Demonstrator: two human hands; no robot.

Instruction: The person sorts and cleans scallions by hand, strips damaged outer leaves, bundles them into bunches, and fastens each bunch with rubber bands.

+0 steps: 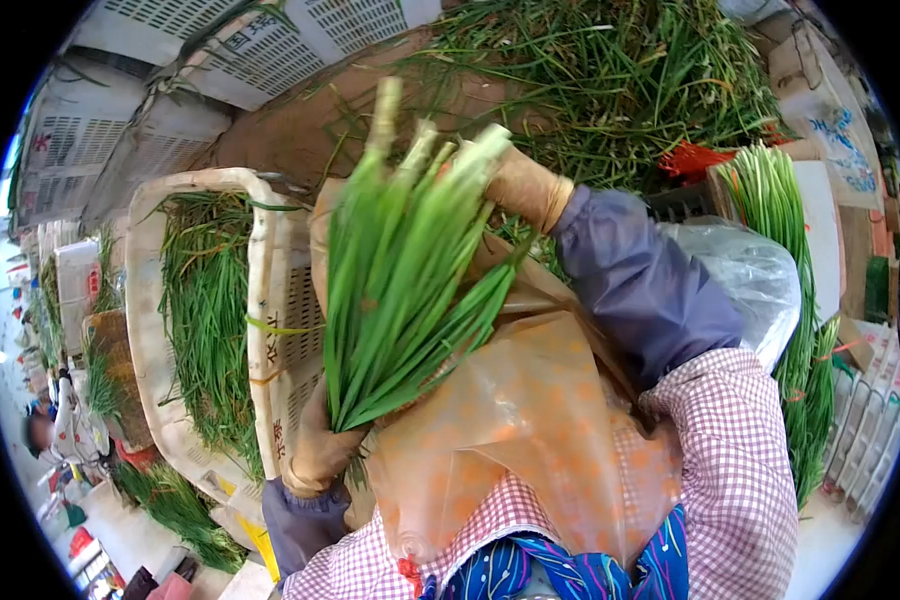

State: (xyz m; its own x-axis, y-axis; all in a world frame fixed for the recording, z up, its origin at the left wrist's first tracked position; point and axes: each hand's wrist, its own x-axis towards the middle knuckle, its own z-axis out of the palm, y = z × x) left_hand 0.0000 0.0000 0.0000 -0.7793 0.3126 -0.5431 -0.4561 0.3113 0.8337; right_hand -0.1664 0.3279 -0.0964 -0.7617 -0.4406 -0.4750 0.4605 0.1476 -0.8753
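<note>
A loose bunch of garlic chives (410, 270) is held up in front of my apron, its pale stem ends at the top and its green leaves hanging down. My gloved left hand (322, 445) is closed round the leaf tips at the lower left. At the upper right, my gloved right hand (528, 185) is at the pale ends, with its fingers mostly hidden behind the stalks. The stems are split into a few clumps and slightly blurred. Across my lap lies a translucent orange-patterned plastic apron (490, 420).
A white plastic crate (260, 320) of chives stands at my left. Loose leaves (620, 80) are heaped ahead. Bundled chives (775, 220) lie at the right beside a clear plastic bag (745, 275). White crates (260, 60) line the far left; another person (70, 425) is beyond.
</note>
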